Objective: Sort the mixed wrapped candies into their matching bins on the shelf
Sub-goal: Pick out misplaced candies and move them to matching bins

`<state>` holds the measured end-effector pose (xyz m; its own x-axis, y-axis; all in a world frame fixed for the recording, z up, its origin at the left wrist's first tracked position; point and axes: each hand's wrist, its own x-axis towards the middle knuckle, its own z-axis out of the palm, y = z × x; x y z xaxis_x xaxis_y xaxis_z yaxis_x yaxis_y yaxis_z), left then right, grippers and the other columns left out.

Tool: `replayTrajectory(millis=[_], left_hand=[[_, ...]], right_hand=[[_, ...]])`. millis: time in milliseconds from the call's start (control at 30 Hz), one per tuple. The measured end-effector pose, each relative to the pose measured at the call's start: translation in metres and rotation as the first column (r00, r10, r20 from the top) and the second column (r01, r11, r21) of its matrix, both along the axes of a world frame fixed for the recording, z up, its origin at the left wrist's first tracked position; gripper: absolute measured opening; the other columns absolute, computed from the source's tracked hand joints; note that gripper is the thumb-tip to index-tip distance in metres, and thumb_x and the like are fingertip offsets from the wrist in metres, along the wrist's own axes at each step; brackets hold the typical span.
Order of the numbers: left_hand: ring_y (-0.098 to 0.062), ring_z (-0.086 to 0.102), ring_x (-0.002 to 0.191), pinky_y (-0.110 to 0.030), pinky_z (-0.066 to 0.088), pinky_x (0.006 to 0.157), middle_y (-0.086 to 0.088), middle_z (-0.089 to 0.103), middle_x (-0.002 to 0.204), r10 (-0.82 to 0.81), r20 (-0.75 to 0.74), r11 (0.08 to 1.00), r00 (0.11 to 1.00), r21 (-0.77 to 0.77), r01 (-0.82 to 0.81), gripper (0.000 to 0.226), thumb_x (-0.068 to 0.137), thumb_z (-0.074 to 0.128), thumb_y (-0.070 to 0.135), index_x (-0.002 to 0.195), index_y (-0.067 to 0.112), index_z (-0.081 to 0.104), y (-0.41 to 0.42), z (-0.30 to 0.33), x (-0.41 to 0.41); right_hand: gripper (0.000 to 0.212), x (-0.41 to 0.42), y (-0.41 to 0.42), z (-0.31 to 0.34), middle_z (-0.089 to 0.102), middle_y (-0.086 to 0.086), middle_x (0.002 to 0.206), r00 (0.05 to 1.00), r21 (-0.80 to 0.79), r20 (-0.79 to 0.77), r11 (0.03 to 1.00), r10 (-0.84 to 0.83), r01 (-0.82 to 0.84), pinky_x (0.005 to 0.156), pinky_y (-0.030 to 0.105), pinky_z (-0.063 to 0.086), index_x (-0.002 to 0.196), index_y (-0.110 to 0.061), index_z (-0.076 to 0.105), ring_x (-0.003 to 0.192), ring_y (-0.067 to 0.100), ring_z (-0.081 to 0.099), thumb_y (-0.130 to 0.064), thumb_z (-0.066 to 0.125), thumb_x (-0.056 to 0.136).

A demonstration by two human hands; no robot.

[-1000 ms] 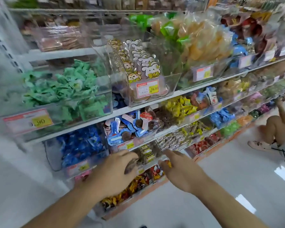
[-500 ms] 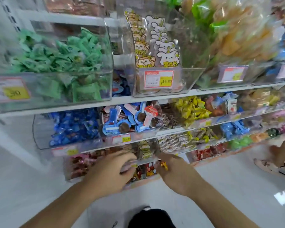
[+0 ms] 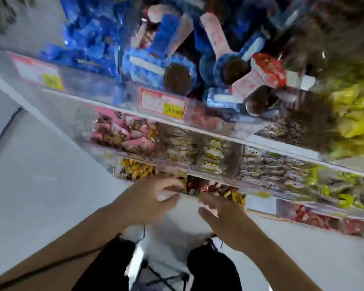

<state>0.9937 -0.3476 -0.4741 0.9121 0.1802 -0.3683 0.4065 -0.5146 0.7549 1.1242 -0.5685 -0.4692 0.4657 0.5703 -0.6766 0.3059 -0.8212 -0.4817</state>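
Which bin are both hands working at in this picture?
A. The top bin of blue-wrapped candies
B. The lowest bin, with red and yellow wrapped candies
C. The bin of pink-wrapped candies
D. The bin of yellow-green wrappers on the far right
B: the left hand and the right hand both sit at the front edge of the lowest bin, where red and yellow wrappers show, well below the blue candies and pink candies.

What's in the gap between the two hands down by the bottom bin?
In the head view, only pale floor shows between the left hand and right hand; red and yellow candies lie just beyond.
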Motion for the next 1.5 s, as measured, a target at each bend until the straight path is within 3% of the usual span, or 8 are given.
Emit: replayTrajectory(millis=[300, 500, 633, 767, 900, 1133, 1233, 1500], left_hand=[[0.021, 0.051, 0.112, -0.001, 0.038, 0.086, 0.032, 0.064, 0.122, -0.077, 0.062, 0.995, 0.995, -0.063, 0.081, 0.03, 0.099, 0.065, 0.044, 0.128, 0.041, 0.068, 0.002, -0.182, -0.009], [-0.003, 0.064, 0.111, -0.026, 0.052, 0.09, 0.024, 0.069, 0.118, -0.087, 0.23, 0.996, 0.969, -0.015, 0.093, 0.022, 0.098, 0.066, 0.043, 0.12, 0.041, 0.071, -0.006, -0.282, -0.003], [-0.001, 0.066, 0.107, -0.025, 0.051, 0.084, 0.021, 0.069, 0.112, -0.124, 0.387, 0.991, 0.914, 0.095, 0.094, 0.025, 0.096, 0.064, 0.045, 0.116, 0.032, 0.073, -0.018, -0.323, 0.004], [0.009, 0.062, 0.108, -0.013, 0.045, 0.084, 0.029, 0.067, 0.114, -0.146, 0.456, 0.971, 0.878, 0.238, 0.037, 0.032, 0.091, 0.06, 0.055, 0.117, 0.04, 0.072, -0.032, -0.325, 0.002], [0.015, 0.06, 0.094, -0.003, 0.042, 0.075, 0.024, 0.071, 0.105, -0.05, 0.511, 0.961, 0.858, 0.26, -0.099, 0.017, 0.094, 0.072, 0.031, 0.109, 0.037, 0.077, -0.058, -0.307, -0.029], [0.019, 0.055, 0.099, -0.006, 0.041, 0.076, 0.033, 0.064, 0.108, -0.044, 0.432, 0.927, 0.901, 0.355, -0.125, 0.017, 0.096, 0.068, 0.041, 0.111, 0.044, 0.073, -0.09, -0.285, -0.084], [0.016, 0.058, 0.098, -0.019, 0.049, 0.08, 0.029, 0.067, 0.105, -0.034, 0.447, 0.937, 0.894, 0.324, -0.126, 0.012, 0.096, 0.068, 0.039, 0.107, 0.043, 0.072, -0.1, -0.271, -0.095], [0.016, 0.054, 0.099, -0.011, 0.045, 0.076, 0.028, 0.065, 0.105, -0.079, 0.477, 0.915, 0.876, 0.383, -0.126, 0.012, 0.099, 0.062, 0.042, 0.109, 0.045, 0.069, -0.109, -0.264, -0.09]], right_hand=[[0.041, -0.029, 0.0, -0.182, 0.055, -0.029, 0.132, 0.998, 0.043, 0.032, 0.998, -0.046, 0.044, 0.103, 0.024, 0.046, 0.139, -0.045, 0.053, 0.12, -0.009, 0.051, -0.056, 0.05, 0.1], [0.05, -0.013, -0.002, -0.261, 0.045, -0.03, 0.143, 0.953, 0.124, 0.294, 0.985, 0.079, -0.12, 0.094, 0.023, 0.045, 0.146, -0.046, 0.043, 0.124, -0.004, 0.048, -0.062, 0.043, 0.099], [0.051, -0.014, -0.008, -0.29, 0.05, -0.024, 0.14, 0.871, 0.253, 0.489, 0.947, 0.053, -0.2, 0.101, 0.028, 0.046, 0.146, -0.041, 0.046, 0.127, 0.0, 0.048, -0.06, 0.043, 0.098], [0.042, -0.032, -0.017, -0.31, 0.057, -0.014, 0.135, 0.795, 0.337, 0.606, 0.916, -0.032, -0.22, 0.099, 0.028, 0.046, 0.142, -0.033, 0.053, 0.123, 0.005, 0.051, -0.047, 0.052, 0.102], [0.046, -0.056, -0.041, -0.307, 0.055, -0.006, 0.14, 0.775, 0.34, 0.629, 0.919, -0.065, -0.199, 0.096, 0.027, 0.045, 0.144, -0.029, 0.052, 0.124, 0.013, 0.052, -0.047, 0.053, 0.102], [0.041, -0.097, -0.101, -0.278, 0.054, -0.008, 0.142, 0.775, 0.34, 0.616, 0.935, -0.141, -0.099, 0.103, 0.035, 0.045, 0.141, -0.035, 0.051, 0.129, 0.015, 0.051, -0.044, 0.053, 0.101], [0.042, -0.107, -0.117, -0.268, 0.054, -0.006, 0.14, 0.781, 0.37, 0.6, 0.926, -0.176, -0.076, 0.093, 0.03, 0.046, 0.141, -0.032, 0.051, 0.111, 0.016, 0.058, -0.045, 0.054, 0.101], [0.045, -0.104, -0.122, -0.266, 0.054, -0.006, 0.144, 0.741, 0.385, 0.636, 0.921, -0.218, -0.059, 0.107, 0.03, 0.042, 0.144, -0.03, 0.049, 0.131, 0.012, 0.049, -0.046, 0.052, 0.103]])
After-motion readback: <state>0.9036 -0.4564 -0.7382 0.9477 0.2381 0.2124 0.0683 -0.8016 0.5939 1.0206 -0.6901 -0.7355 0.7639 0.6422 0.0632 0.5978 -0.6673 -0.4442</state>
